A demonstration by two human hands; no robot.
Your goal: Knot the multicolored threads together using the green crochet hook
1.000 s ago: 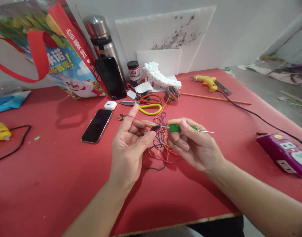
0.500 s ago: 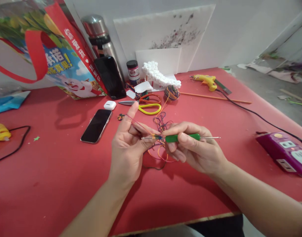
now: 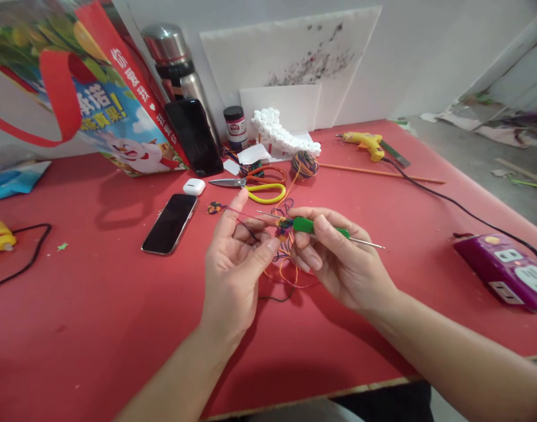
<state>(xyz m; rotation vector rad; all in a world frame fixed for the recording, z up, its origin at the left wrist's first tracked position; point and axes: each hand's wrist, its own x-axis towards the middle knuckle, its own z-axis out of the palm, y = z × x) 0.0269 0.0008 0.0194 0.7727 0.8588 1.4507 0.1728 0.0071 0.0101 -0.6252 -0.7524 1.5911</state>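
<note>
In my right hand (image 3: 342, 258) is a crochet hook (image 3: 327, 229) with a green handle and a bare metal shaft at each end. A small multicoloured crochet piece (image 3: 284, 226) sits around the hook's left shaft. The thumb and fingers of my left hand (image 3: 237, 258) close on the lower left of this piece, and the raised index finger carries a taut strand of yarn (image 3: 250, 215). Loose loops of yarn (image 3: 290, 275) lie on the table below my hands. A yarn ball (image 3: 304, 164) rests behind them. Left of my index finger lies a small crocheted bit (image 3: 214, 208).
Scissors (image 3: 266, 194), an earphone case (image 3: 194, 187) and a phone (image 3: 170, 224) lie beyond my left hand. A second phone (image 3: 194, 138) leans near a steel flask (image 3: 167, 44) and a gift bag (image 3: 119, 129). A yellow glue gun (image 3: 365, 142) and a purple power strip (image 3: 505, 269) are at right.
The hook has tilted, its left tip higher and its right end lower. The crochet piece has turned and shows more. My left thumb has shifted right and no longer lies along the hook shaft.
</note>
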